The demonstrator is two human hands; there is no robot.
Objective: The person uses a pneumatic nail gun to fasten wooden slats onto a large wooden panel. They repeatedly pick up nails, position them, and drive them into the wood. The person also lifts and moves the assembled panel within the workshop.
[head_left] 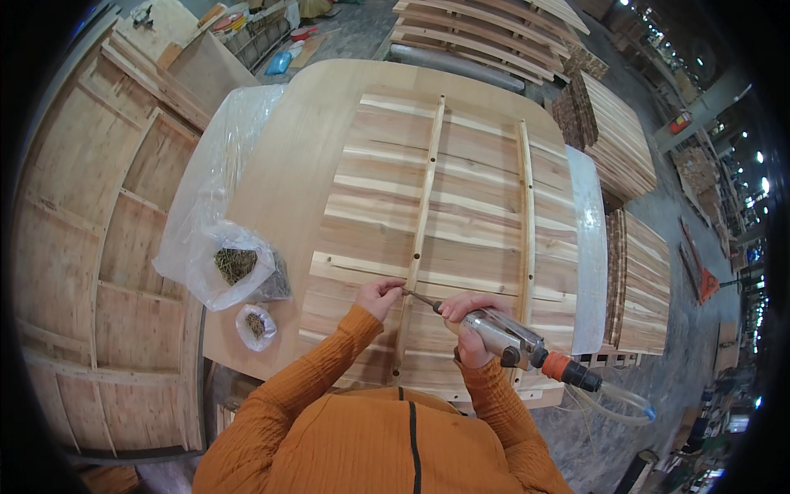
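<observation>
My right hand (471,325) is wrapped round an air screwdriver (500,334), whose long bit points left and slightly up. At the bit's tip, the fingers of my left hand (380,297) are pinched together over a wooden batten (425,196); what they hold is too small to make out. That batten, with dark holes along it, lies across a slatted wooden panel (374,222). A second batten (527,218) runs beside it on the right. Left of the panel are an open plastic bag (280,282) of small metal pieces and a smaller bag (243,332) with similar contents.
The panel lies on a wide pale board (284,189) with rounded corners. Clear plastic sheeting (206,177) hangs at its left, near a large framed wooden panel (136,239). Stacked slatted panels (485,37) stand behind and at the right (646,284). An air hose (621,402) trails from the screwdriver.
</observation>
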